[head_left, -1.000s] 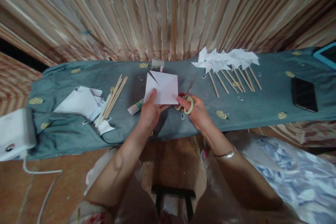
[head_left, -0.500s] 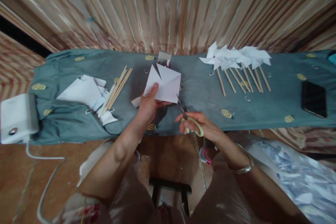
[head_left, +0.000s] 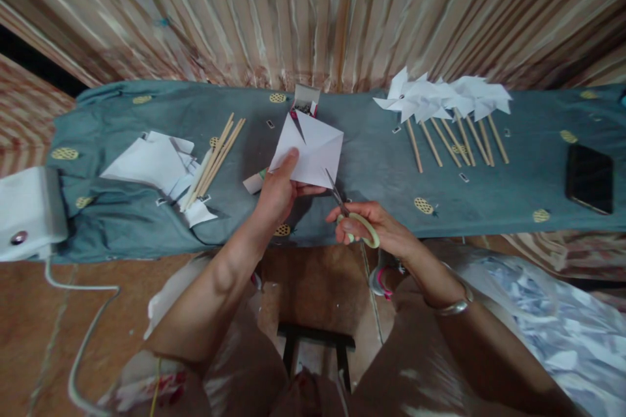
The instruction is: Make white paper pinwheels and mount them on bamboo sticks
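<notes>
A: What is at the center?
B: A white paper square (head_left: 315, 153), raised over a cloth-covered table (head_left: 391, 189), with 1 slit running from its far corner toward the middle. The left hand (head_left: 278, 195) pinches it, thumb on top; the right hand (head_left: 386, 228) grips scissors (head_left: 343, 208), blade tips over the near corner.
A: Which step is this?
B: Slitting the corners, it appears, with the near corner's turn at hand. A clean snip would call for a steady sheet and a cut stopping short of the middle.
A: And the containers?
B: Just beyond the paper, a small open box (head_left: 307, 95) holds dark bits too small to identify. At lower right, what looks like a clear bag (head_left: 548, 319) seems to hold white folded shapes.
</notes>
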`<state>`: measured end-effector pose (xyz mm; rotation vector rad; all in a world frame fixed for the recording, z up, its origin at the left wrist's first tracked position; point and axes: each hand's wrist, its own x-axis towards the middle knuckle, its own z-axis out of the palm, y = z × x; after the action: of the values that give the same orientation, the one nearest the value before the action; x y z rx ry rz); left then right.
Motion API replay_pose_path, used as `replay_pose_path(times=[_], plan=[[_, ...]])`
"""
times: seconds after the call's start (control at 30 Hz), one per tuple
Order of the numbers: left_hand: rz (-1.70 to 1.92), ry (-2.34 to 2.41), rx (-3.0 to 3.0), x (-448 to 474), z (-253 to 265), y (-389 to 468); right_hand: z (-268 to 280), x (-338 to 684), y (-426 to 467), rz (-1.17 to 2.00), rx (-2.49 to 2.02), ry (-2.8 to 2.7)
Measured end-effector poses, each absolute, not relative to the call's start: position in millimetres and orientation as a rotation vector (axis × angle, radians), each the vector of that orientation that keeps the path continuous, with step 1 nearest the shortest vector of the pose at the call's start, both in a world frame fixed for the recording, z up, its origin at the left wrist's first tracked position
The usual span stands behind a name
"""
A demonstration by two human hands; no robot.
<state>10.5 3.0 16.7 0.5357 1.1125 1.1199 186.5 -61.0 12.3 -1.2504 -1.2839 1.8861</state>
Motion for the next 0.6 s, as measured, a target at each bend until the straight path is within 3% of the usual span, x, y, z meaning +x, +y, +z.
replay_pose_path(times=[0.6], plan=[[1.123,1.088,0.535,11.9,16.3,1.6,13.9,186.7,-60.2,1.881,-1.262,-1.294]])
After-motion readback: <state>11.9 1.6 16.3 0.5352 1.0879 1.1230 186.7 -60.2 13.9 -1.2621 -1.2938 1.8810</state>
